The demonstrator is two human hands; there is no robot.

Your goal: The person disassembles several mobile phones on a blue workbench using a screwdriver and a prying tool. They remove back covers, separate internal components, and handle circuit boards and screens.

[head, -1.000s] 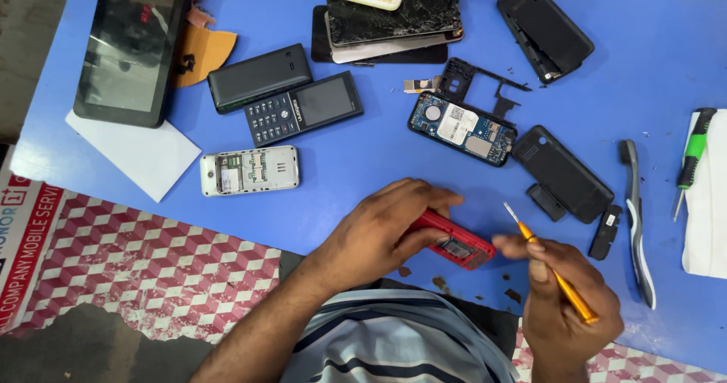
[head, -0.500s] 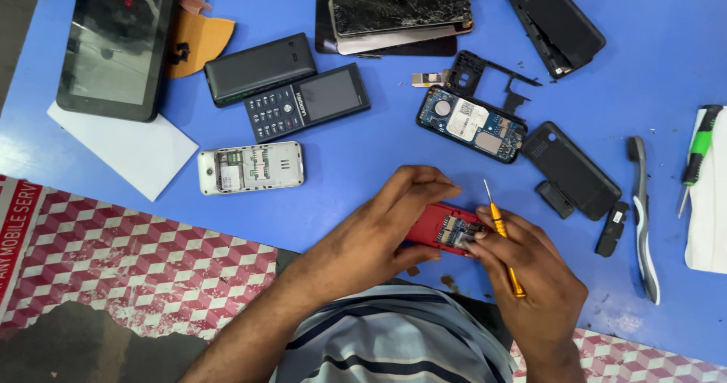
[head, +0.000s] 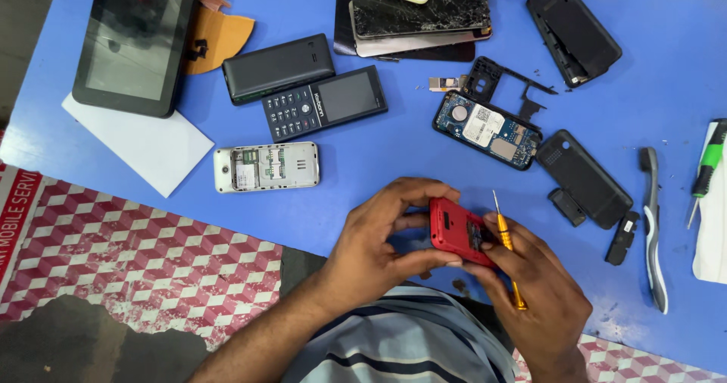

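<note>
At the near edge of the blue table (head: 409, 156), just above a striped shirt (head: 401, 345), both forearms come up from the bottom of the view and meet over the table's rim. The left hand (head: 379, 250) is bent at the wrist with its palm turned right; the right hand (head: 541, 292) angles up and left to meet it.

Beneath the left arm lies a red-and-white checked cloth (head: 144, 269), worn through at one corner, beside the table.

The left hand's fingers are curled shut around a small red phone body (head: 458, 231), thumb along its lower edge and fingertips over its top, holding it tilted just above the table. The right hand's fingers are closed on a yellow-handled screwdriver (head: 506, 243), its thin metal tip pointing up past the red casing, which the right thumb also touches.

Farther out, a white phone with its back open (head: 265, 166) lies to the left, a black keypad phone (head: 324, 103) and a black battery block (head: 277, 68) beyond it. To the right sit a bare blue circuit board (head: 488, 129), a black frame (head: 500, 84) and black back covers (head: 583, 177). A grey pry tool (head: 653, 224) and a green-handled screwdriver (head: 706, 169) lie near the right edge. At the far side are a dark tablet (head: 136, 38) on white paper (head: 144, 144) and a cracked smartphone (head: 420, 8).
</note>
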